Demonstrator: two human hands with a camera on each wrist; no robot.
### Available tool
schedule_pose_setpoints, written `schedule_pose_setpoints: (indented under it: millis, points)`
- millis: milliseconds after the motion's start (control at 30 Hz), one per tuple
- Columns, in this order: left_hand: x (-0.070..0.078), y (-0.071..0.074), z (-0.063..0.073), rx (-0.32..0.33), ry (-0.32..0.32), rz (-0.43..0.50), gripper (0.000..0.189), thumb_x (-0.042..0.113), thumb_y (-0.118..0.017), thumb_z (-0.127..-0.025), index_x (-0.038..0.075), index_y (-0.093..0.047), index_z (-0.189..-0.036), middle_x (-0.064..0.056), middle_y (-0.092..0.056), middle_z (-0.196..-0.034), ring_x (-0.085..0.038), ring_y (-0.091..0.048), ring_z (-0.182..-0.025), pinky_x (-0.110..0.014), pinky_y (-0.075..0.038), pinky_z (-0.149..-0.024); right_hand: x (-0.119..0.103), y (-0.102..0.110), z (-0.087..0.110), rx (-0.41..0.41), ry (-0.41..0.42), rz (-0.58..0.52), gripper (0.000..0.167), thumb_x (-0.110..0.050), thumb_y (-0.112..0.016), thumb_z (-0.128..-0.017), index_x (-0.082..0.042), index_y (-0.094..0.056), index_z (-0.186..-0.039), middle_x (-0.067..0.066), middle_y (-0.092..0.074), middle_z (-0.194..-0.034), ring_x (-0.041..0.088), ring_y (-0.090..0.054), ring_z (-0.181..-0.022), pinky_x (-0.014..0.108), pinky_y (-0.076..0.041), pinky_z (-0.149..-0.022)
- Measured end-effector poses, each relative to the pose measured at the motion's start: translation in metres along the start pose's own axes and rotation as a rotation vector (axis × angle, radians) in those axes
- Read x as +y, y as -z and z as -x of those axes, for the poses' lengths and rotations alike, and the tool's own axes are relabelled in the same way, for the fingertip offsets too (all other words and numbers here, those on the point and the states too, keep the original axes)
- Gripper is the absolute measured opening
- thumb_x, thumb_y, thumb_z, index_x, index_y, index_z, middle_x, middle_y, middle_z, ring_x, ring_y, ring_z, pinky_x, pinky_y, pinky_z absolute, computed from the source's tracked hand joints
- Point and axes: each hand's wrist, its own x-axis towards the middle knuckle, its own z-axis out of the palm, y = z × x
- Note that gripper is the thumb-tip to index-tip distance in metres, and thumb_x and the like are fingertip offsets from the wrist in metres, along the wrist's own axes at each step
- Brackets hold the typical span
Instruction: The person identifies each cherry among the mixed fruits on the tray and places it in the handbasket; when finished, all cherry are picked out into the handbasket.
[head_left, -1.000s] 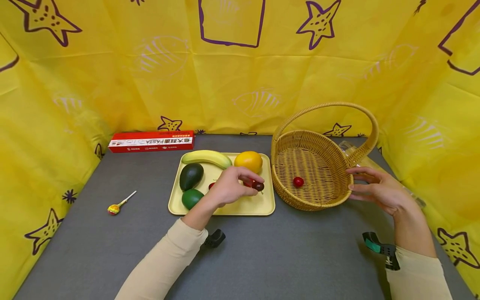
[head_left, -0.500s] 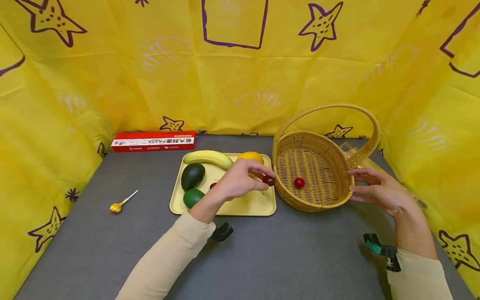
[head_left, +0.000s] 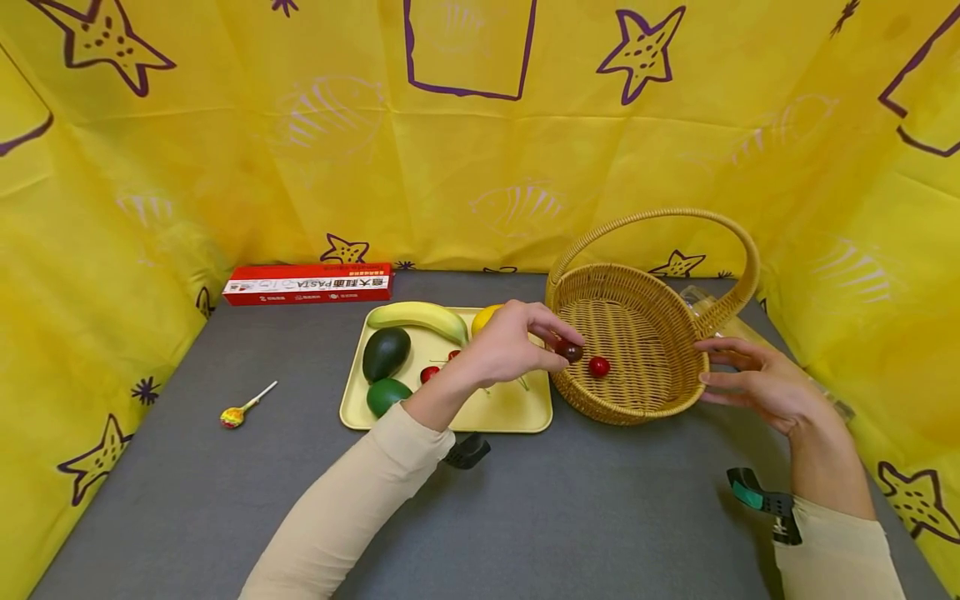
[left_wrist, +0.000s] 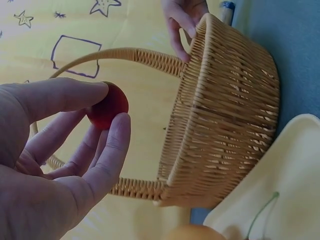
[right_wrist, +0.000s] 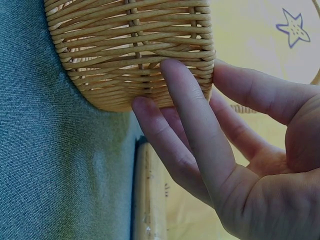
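Note:
A dark red cherry is pinched between the thumb and fingertips of my left hand. That hand hovers over the left rim of a wicker basket with a tall arched handle. Inside the basket lies one red cherry. My right hand holds the basket's right rim lightly, with some fingers against its outer wall and a fingertip at the rim. Left of the basket, more red cherries with green stems lie on a cream tray, partly hidden by my left arm.
The tray also carries a banana, a dark avocado, a green fruit and a yellow-orange fruit. A red pasta box stands at the back left. A lollipop lies further left. A clear package sits behind the basket.
My left hand has carried the cherry rightward from above the tray to the basket's left rim, uncovering cherries on the tray. My right hand has stayed at the basket's rim.

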Motion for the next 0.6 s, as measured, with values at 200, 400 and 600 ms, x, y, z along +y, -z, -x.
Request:
schedule_pose_setpoints:
  millis: [200, 400, 600]
  points:
    - [0.008, -0.002, -0.008, -0.033, 0.0, -0.003, 0.032, 0.007, -0.085, -0.084, 0.022, -0.082, -0.112, 0.007, -0.077, -0.106, -0.009, -0.066, -0.105, -0.026, -0.052, -0.078, -0.001, 0.0, 0.0, 0.004, -0.012, 0.001, 0.045, 0.009, -0.064, -0.098, -0.012, -0.063, -0.138, -0.012, -0.064, -0.13, 0.014, -0.073, -0.104, 0.037, -0.064, -0.082]
    - [0.015, -0.006, -0.016, -0.021, 0.032, 0.006, 0.031, 0.008, -0.088, -0.081, 0.027, -0.083, -0.105, 0.011, -0.077, -0.101, -0.008, -0.068, -0.1, -0.026, -0.05, -0.072, -0.001, 0.0, 0.0, 0.005, -0.007, -0.005, 0.045, 0.009, -0.064, -0.097, -0.011, -0.063, -0.138, -0.011, -0.065, -0.129, 0.015, -0.073, -0.104, 0.037, -0.064, -0.081]
    - [0.02, -0.011, -0.024, -0.036, 0.044, -0.02, 0.03, 0.008, -0.088, -0.081, 0.027, -0.084, -0.103, 0.012, -0.077, -0.095, -0.008, -0.071, -0.093, -0.026, -0.052, -0.073, -0.001, 0.0, 0.0, 0.004, -0.003, -0.008, 0.045, 0.009, -0.063, -0.097, -0.01, -0.063, -0.138, -0.01, -0.065, -0.129, 0.015, -0.073, -0.104, 0.037, -0.064, -0.081]
